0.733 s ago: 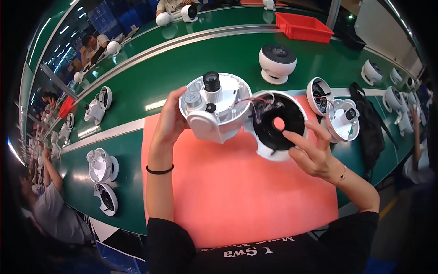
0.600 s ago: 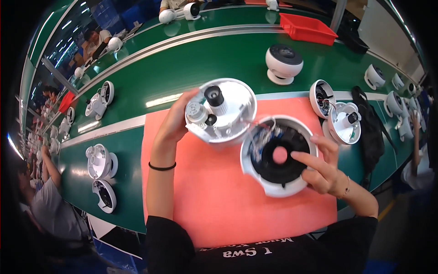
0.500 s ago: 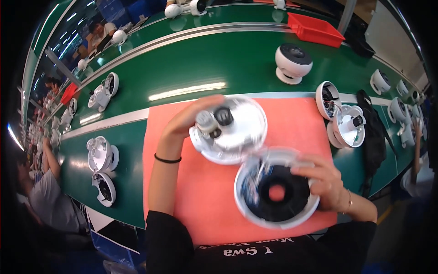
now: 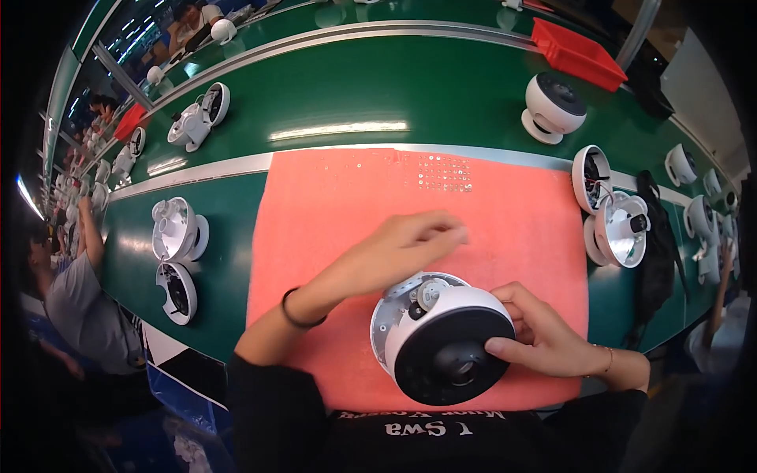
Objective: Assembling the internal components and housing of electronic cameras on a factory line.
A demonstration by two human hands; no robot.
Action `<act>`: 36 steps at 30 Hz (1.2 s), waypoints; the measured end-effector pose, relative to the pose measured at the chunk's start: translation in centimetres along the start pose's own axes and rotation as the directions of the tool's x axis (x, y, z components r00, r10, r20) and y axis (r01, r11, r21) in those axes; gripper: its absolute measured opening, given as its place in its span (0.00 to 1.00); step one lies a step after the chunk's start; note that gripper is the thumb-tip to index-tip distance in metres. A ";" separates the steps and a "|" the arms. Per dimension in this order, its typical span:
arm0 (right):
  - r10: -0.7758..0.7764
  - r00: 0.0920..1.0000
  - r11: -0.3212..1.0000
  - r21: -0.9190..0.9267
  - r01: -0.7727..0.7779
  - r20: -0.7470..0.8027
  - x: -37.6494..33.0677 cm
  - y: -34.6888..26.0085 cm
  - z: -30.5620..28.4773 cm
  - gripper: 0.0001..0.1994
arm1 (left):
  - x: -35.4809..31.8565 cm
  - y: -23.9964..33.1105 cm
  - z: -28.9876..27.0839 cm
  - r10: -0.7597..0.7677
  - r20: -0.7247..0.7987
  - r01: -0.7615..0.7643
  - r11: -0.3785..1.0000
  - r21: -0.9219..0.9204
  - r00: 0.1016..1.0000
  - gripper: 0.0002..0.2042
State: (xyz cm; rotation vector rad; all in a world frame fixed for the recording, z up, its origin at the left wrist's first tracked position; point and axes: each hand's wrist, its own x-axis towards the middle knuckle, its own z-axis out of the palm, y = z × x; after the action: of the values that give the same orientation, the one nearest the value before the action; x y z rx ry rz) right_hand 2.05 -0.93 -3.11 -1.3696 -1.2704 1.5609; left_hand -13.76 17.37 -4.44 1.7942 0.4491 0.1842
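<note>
My right hand [image 4: 544, 331] grips a round white security camera [image 4: 461, 296] over the pink mat, thumb on its black front face and fingers at the rim. The black face with its lens [image 4: 457, 366] is turned up toward me. Behind the front half sits the white rear shell [image 4: 381, 331], tilted, with a gap between the two where a pale round part [image 4: 430, 293] shows. Just beyond the camera, my left hand [image 4: 410, 244] hovers over the mat, apart from it. Its fingers are loosely bent, slightly blurred, with nothing visible in them.
Rows of small screws [image 4: 445, 173] lie on the far part of the pink mat [image 4: 339, 213]. Opened camera halves stand at left [image 4: 175, 236] and right [image 4: 623, 229]. A finished-looking camera [image 4: 554, 106] and a red tray [image 4: 579, 54] are farther back. Another person [image 4: 87, 315] sits at left.
The two camera halves, held apart before, are now against each other with the black face upward. My left hand has let go of the rear shell. The view has shifted, revealing the screws.
</note>
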 end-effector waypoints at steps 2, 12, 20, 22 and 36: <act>0.007 1.000 0.999 0.039 -0.008 0.006 0.3 -0.1 -0.1 0.22 | -3.5 0.0 -0.1 -0.011 -0.200 -0.002 0.998 -0.069 0.980 0.15; -0.040 0.989 0.960 0.280 -0.002 0.143 1.9 -0.8 -1.3 0.21 | -14.9 -3.2 6.2 0.341 -0.241 -0.184 0.845 0.503 0.909 0.18; -0.017 0.991 0.999 0.046 0.011 0.130 2.4 -1.9 0.3 0.20 | -13.6 -5.4 5.4 0.409 -0.228 -0.288 0.859 0.424 0.884 0.24; -0.020 0.995 0.999 0.044 0.016 0.097 2.5 -1.6 0.8 0.20 | -14.5 -5.5 4.8 0.238 -0.402 -0.256 0.967 0.009 0.884 0.14; -0.177 0.982 0.825 -0.554 0.113 -0.062 4.8 -4.0 1.4 0.18 | -14.0 -0.2 1.8 0.209 -0.344 0.061 0.773 0.632 0.916 0.22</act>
State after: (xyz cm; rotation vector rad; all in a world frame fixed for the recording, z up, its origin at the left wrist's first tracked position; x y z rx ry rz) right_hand -0.70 4.40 -0.77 -1.6277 -1.7944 1.0276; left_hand -25.98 10.31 -3.59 2.4606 0.8014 0.5122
